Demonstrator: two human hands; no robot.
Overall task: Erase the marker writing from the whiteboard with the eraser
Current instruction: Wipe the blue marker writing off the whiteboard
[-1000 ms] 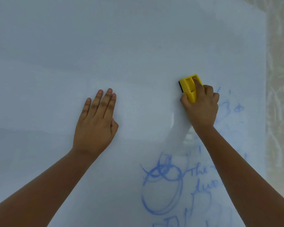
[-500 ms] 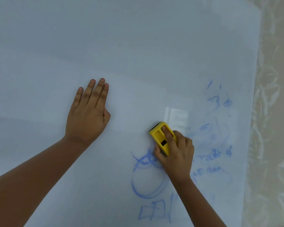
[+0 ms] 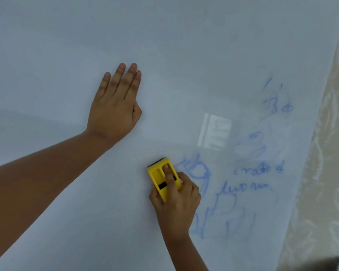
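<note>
A large whiteboard (image 3: 184,45) fills the view. Blue marker writing (image 3: 256,171), partly smeared, covers its lower right part. My right hand (image 3: 176,204) grips a yellow eraser (image 3: 160,178) with a dark pad and presses it flat on the board, at the left edge of the blue scribbles. My left hand (image 3: 115,106) lies flat on the board up and to the left, fingers together and extended, holding nothing.
A pale patterned wall (image 3: 325,173) borders the board's right edge. A bright window reflection (image 3: 213,133) sits on the board above the writing. The board's left and upper areas carry no marks.
My right hand has carried the eraser down and to the left, from above the writing to its left edge. The blue circle drawing is now smeared and partly wiped. My left hand stays flat.
</note>
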